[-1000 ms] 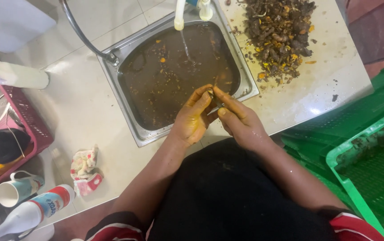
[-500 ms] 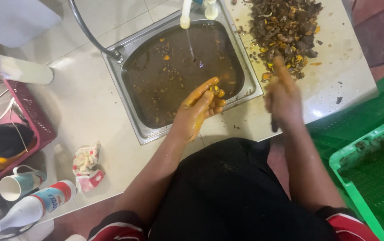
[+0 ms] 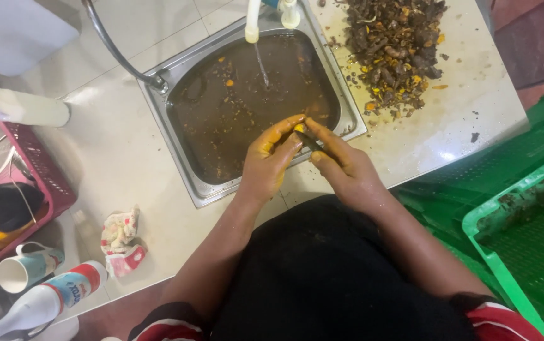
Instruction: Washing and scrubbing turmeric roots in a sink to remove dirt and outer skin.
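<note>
Head view, looking down over a pale counter (image 3: 126, 158). Left hand (image 3: 269, 161), stained yellow, pinching a small yellow piece (image 3: 298, 128) at its fingertips, above the near rim of the steel sink (image 3: 183, 164). Right hand (image 3: 341, 165) closed on a thin dark blade-like tool (image 3: 310, 140), tip touching the piece. Sink full of murky brown water with orange flecks; thin stream falling from a white tap (image 3: 253, 22) at the far rim. Heap of dark peelings and roots (image 3: 395, 47) on the counter's far right corner, just beside the sink. Crumpled red-and-white patterned wrapper (image 3: 120, 243) near the front edge, left of the arms. White bottle with red-and-blue label (image 3: 44, 300) lying at the front left corner, a pale mug (image 3: 24, 268) beside it. Pink basket (image 3: 35, 173) at the left edge. Green crate (image 3: 512, 233) off the counter's right side.
</note>
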